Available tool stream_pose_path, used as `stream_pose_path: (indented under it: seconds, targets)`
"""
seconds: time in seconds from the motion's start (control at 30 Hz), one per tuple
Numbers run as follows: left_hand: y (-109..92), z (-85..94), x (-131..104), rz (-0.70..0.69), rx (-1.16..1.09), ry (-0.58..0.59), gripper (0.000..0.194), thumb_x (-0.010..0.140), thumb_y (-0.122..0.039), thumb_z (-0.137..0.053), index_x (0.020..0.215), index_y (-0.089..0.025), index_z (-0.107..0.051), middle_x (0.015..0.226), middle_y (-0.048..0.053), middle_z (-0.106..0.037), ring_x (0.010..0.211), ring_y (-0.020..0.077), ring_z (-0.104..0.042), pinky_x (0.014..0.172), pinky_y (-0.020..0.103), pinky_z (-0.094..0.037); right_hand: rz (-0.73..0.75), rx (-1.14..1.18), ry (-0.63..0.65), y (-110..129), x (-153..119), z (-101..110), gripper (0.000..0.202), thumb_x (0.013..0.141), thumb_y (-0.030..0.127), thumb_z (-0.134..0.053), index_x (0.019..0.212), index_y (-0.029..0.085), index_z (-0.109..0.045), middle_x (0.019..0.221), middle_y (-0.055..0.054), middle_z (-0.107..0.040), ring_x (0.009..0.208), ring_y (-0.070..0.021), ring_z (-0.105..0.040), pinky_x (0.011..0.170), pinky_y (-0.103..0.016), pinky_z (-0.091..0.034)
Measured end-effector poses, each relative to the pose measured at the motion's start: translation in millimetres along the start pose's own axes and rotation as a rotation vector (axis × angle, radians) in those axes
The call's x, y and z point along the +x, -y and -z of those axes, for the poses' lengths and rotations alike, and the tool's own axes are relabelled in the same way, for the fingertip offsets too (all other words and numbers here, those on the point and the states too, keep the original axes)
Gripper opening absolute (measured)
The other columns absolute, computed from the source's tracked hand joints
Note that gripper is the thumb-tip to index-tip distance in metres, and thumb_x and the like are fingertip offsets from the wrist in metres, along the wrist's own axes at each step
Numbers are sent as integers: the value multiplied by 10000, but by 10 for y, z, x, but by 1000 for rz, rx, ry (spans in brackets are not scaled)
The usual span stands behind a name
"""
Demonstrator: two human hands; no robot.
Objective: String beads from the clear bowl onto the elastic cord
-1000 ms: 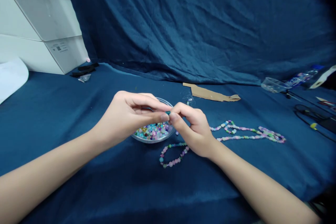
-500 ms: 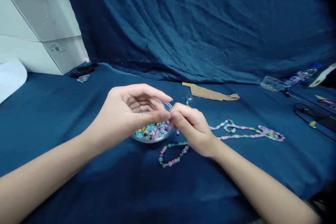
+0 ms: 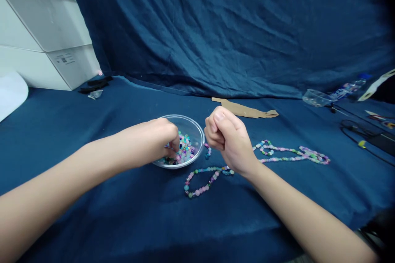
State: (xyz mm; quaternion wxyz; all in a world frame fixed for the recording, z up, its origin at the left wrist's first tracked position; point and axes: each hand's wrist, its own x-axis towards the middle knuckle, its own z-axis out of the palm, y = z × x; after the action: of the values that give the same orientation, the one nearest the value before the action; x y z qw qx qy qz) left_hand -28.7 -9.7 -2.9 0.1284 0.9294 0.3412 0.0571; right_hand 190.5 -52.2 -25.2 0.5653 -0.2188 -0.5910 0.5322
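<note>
My left hand [image 3: 154, 141] reaches into a clear plastic bowl [image 3: 197, 125] from the left. Its curled fingertips are down among the small multicoloured beads [image 3: 187, 148], partly hidden, so what they grip does not show. To the right of the bowl, my right hand [image 3: 228, 137] is raised and closed, thumb over the bent fingers. What lies inside that fist is hidden. A short row of purple and blue beads [image 3: 207, 151] shows between the bowl and this hand. Below is a loop of strung beads [image 3: 202, 191], running toward the right wrist.
A longer bead strand [image 3: 290, 150] lies to the right on the blue cloth. Behind the hands is a torn cardboard strip [image 3: 247, 110]. White boxes [image 3: 46, 28] stand back left; a plastic bottle [image 3: 352, 86], a clear tub [image 3: 316, 98] and black cables [image 3: 354, 131] are at right.
My left hand has parted from my right and dropped into the bowl among the beads. My right hand has turned and moved slightly up and right, still closed.
</note>
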Motion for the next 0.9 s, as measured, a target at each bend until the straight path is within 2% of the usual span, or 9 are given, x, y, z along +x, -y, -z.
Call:
stream_pose_path:
  seconds: [0.1, 0.2, 0.33, 0.4, 0.5, 0.67, 0.8, 0.9]
  targets:
    - [-28, 33, -1, 11, -25, 35, 136, 811, -135, -760, 743, -243, -807, 799, 14, -784, 773, 173, -723, 725, 260, -490, 21, -60, 5, -16, 5, 10, 363, 1097, 351, -532, 771, 196, -495, 657, 57, -311, 550, -85, -226, 494, -264, -185]
    - [-82, 82, -39, 4, -142, -99, 118, 847, -168, -732, 835, -239, -826, 833, -5, -803, 755, 148, -733, 695, 235, -503, 88, -203, -1, -15, -1, 21, 368, 1104, 346, -523, 771, 189, -522, 688, 42, -375, 586, -87, -293, 539, -269, -250]
    - [-177, 118, -127, 22, -586, -239, 127, 827, -304, -821, 931, -238, -851, 919, 1, -836, 835, 160, -787, 762, 196, -595, 193, -426, 47, 12, -48, 12, 342, 1114, 329, -496, 805, 190, -546, 742, 23, -467, 653, -93, -404, 605, -263, -336]
    - [-216, 109, -157, 42, -824, -269, 149, 794, -283, -868, 929, -222, -850, 936, 17, -841, 880, 180, -805, 820, 204, -630, 231, -509, 111, 20, -78, 1, 309, 1112, 315, -495, 834, 197, -560, 739, 22, -484, 660, -99, -431, 616, -262, -359]
    - [-241, 66, -170, 35, -1039, -343, 164, 747, -202, -911, 897, -224, -848, 880, 10, -839, 841, 174, -814, 797, 183, -647, 239, -555, 171, 15, -109, -5, 262, 1105, 300, -502, 872, 207, -577, 726, 22, -488, 642, -110, -437, 606, -266, -371]
    - [-216, 6, -157, 43, -1128, -407, 184, 727, -180, -928, 884, -256, -869, 880, 15, -840, 849, 186, -819, 796, 174, -653, 251, -588, 157, 4, -115, 6, 277, 1106, 315, -491, 862, 209, -567, 724, 15, -498, 629, -117, -445, 598, -273, -376]
    - [-210, -2, -160, 67, -1115, -410, 170, 725, -205, -932, 877, -247, -870, 867, 31, -838, 851, 219, -821, 797, 228, -672, 263, -621, 155, 7, -110, 1, 273, 1103, 310, -501, 858, 210, -567, 713, 19, -498, 622, -111, -449, 593, -266, -372]
    - [-207, -8, -167, 57, -1125, -408, 180, 724, -192, -932, 881, -253, -868, 907, 28, -842, 878, 211, -821, 825, 224, -669, 266, -637, 148, 4, -105, -7, 271, 1102, 296, -503, 853, 207, -561, 713, 23, -499, 620, -103, -448, 593, -259, -369]
